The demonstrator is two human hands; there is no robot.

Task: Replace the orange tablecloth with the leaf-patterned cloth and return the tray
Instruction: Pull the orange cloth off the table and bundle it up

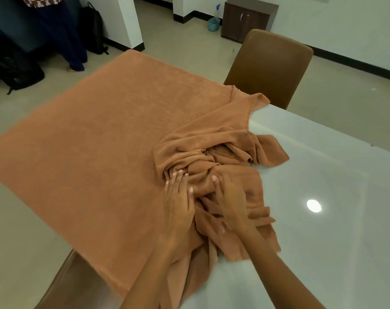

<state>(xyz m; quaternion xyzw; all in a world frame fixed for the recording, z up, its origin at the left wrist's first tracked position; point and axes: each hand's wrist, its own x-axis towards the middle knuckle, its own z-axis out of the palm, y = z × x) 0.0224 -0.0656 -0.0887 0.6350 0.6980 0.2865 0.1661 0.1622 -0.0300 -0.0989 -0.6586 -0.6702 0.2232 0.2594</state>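
The orange tablecloth [95, 134] lies flat over the left of the glossy white desk [323, 175] and is bunched into a heap at the middle, so a careless pull could, I judge, drag the flat part off the far edge onto the floor or snag it on the brown chair [269, 68]. The left hand [178, 206] presses the heap with fingers nearly straight, grasping nothing. The right hand [229, 201] rests just beside it, fingers spread on the folds; neither leaf-patterned cloth nor tray is visible.

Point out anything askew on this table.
The orange tablecloth is half pulled off: its right part is bunched in a crumpled heap under both hands, baring the white table. That fits removal underway.
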